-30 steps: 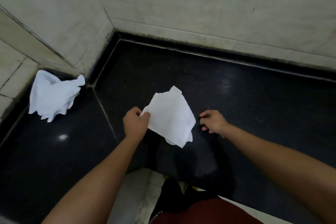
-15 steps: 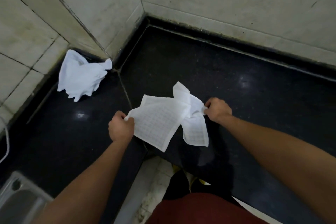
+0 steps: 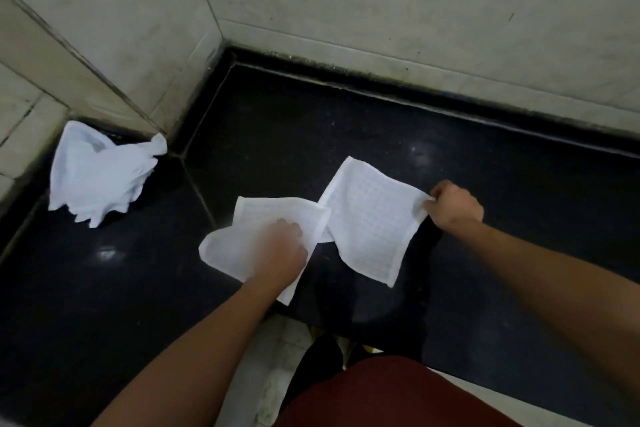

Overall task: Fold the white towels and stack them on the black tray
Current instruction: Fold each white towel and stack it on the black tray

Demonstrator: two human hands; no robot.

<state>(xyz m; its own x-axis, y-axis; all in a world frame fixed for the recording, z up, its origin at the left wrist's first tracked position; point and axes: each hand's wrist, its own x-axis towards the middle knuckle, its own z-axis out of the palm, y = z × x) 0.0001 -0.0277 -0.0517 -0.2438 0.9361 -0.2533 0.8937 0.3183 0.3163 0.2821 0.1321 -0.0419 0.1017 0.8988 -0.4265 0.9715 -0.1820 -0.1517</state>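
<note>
A white checked towel [image 3: 367, 218] is stretched out just above the black counter [image 3: 346, 121]. My right hand [image 3: 453, 206] pinches its right corner. My left hand [image 3: 282, 248] lies on its left part, which is partly doubled over; the hand is blurred and its grip on the cloth is unclear. A second white towel [image 3: 97, 180] lies crumpled at the left, against the wall corner. No black tray is in view.
Pale tiled walls [image 3: 381, 10] close the counter at the back and left. The counter's front edge runs near my body, with light floor below [image 3: 277, 357].
The towel has been pulled apart and spread wider. My right hand moved right with its corner. My left hand moved from the left corner onto the cloth's left part.
</note>
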